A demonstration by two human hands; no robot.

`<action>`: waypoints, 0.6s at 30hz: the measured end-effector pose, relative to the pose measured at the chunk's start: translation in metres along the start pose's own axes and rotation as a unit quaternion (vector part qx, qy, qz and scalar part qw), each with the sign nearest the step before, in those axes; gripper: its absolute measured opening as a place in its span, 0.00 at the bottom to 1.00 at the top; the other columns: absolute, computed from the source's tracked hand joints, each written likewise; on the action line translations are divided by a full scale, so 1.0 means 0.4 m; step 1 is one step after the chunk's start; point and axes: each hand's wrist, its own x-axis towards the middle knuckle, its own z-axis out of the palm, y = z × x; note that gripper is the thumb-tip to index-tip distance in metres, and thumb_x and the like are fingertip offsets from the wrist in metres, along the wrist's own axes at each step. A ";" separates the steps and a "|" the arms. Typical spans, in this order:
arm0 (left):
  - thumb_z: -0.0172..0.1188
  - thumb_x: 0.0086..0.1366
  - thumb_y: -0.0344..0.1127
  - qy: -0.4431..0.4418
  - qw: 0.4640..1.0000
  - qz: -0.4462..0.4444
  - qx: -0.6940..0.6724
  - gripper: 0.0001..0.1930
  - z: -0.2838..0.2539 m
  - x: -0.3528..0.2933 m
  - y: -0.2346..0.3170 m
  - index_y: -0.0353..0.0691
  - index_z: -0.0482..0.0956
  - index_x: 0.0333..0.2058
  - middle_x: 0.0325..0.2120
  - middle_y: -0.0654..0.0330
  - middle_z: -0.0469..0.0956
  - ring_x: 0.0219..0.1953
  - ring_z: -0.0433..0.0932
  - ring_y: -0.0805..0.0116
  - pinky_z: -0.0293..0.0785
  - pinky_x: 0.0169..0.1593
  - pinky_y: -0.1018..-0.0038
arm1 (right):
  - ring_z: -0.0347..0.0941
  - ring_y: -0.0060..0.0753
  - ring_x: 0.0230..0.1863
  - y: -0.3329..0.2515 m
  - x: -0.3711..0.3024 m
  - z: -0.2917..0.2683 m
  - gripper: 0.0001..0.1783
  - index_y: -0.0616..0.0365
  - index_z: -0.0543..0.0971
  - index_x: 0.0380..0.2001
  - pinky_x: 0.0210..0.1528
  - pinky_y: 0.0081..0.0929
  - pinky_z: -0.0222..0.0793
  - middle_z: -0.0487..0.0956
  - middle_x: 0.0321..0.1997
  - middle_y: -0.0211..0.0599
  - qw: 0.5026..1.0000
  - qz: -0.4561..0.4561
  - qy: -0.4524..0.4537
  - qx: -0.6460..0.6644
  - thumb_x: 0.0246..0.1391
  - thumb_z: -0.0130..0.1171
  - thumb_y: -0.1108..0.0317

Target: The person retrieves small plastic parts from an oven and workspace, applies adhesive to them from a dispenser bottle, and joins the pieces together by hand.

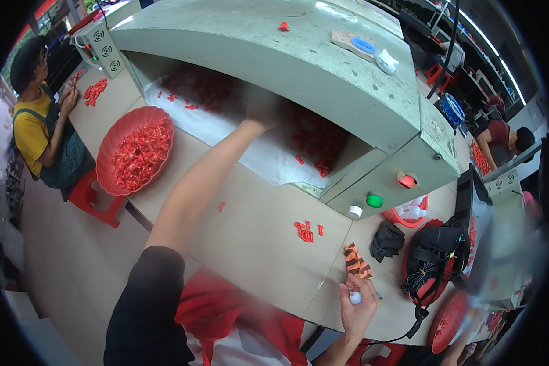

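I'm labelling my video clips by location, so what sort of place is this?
Probably a small factory workshop: a big metal machine with coloured buttons stands on the table, small red pieces fill a bowl, and another person sits handling similar pieces.

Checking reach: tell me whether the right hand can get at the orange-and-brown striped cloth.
Probably yes: the right hand is just beside the orange-and-brown striped cloth, with nothing visibly between, though it holds a whitish rounded object.
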 end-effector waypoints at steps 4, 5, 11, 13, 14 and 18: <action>0.54 0.50 0.35 -0.057 0.998 0.035 -0.011 0.15 0.043 0.000 -0.073 0.37 0.74 0.38 0.37 0.48 0.73 0.40 0.71 0.50 0.67 0.43 0.62 | 0.74 0.34 0.23 -0.017 0.011 0.002 0.15 0.63 0.76 0.30 0.26 0.26 0.67 0.74 0.25 0.41 1.000 -0.005 -0.006 0.023 0.32 0.65 0.77; 0.55 0.50 0.36 -0.074 0.996 0.051 -0.020 0.16 0.050 0.002 -0.081 0.37 0.74 0.38 0.36 0.48 0.74 0.39 0.71 0.50 0.67 0.42 0.62 | 0.74 0.34 0.23 -0.018 0.012 0.004 0.15 0.63 0.76 0.30 0.26 0.26 0.67 0.74 0.25 0.41 1.000 -0.003 -0.003 0.022 0.32 0.65 0.77; 0.54 0.52 0.34 -0.287 0.921 -0.244 -0.100 0.16 -0.093 0.017 -0.037 0.39 0.74 0.42 0.39 0.52 0.74 0.44 0.72 0.63 0.68 0.45 0.71 | 0.71 0.33 0.20 -0.039 -0.007 0.004 0.14 0.63 0.76 0.29 0.25 0.25 0.65 0.73 0.24 0.41 0.999 0.001 0.000 0.038 0.33 0.64 0.78; 0.54 0.52 0.30 -0.260 0.929 -0.235 -0.118 0.17 -0.121 -0.002 -0.048 0.37 0.73 0.42 0.41 0.53 0.74 0.44 0.72 0.65 0.69 0.44 0.73 | 0.70 0.33 0.20 -0.045 -0.013 0.010 0.14 0.63 0.76 0.29 0.24 0.25 0.65 0.73 0.24 0.41 0.998 -0.031 0.008 0.046 0.32 0.64 0.78; 0.54 0.52 0.27 -0.234 0.936 -0.228 -0.135 0.17 -0.140 -0.012 -0.042 0.35 0.72 0.43 0.42 0.54 0.73 0.45 0.72 0.67 0.70 0.43 0.76 | 0.70 0.33 0.20 -0.049 -0.016 0.009 0.14 0.63 0.76 0.29 0.24 0.25 0.65 0.73 0.24 0.41 0.998 -0.033 0.008 0.045 0.32 0.64 0.78; 0.52 0.57 0.25 -0.135 0.507 -0.477 -0.705 0.16 -0.251 -0.090 0.077 0.29 0.68 0.45 0.42 0.54 0.71 0.46 0.71 0.63 0.70 0.49 0.73 | 0.70 0.28 0.24 -0.065 -0.026 0.015 0.17 0.61 0.75 0.33 0.28 0.22 0.65 0.72 0.25 0.36 0.996 0.011 -0.001 0.093 0.34 0.63 0.79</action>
